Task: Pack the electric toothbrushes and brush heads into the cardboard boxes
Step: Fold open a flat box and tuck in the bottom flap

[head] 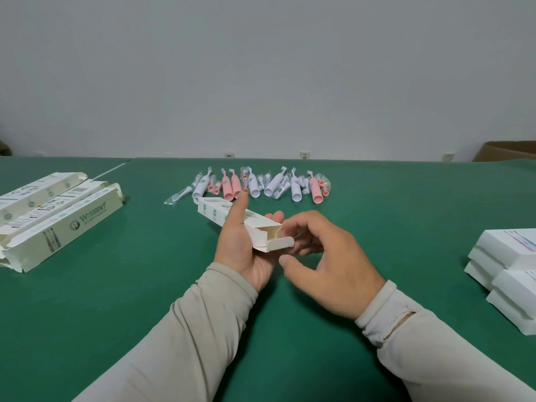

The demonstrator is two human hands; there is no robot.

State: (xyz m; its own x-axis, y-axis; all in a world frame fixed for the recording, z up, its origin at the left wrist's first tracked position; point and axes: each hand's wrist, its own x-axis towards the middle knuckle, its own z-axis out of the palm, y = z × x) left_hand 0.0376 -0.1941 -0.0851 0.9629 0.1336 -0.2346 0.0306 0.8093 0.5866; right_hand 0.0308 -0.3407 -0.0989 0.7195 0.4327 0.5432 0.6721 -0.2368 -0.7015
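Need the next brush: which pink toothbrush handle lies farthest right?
The pink plastic toothbrush handle at the row's right end; the other two pink ones lie left of centre.

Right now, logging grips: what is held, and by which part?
The left hand grips the cardboard box near its open end; the right hand touches its flap.

Open-ended white box tilted above toothbrushes.

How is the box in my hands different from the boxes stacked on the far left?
The held box is lifted off the table in the left hand, while the left stack lies on the green table. The held box is single; the stack has several piled together. The held box looks smaller. Both are pale cardboard with open end flaps.
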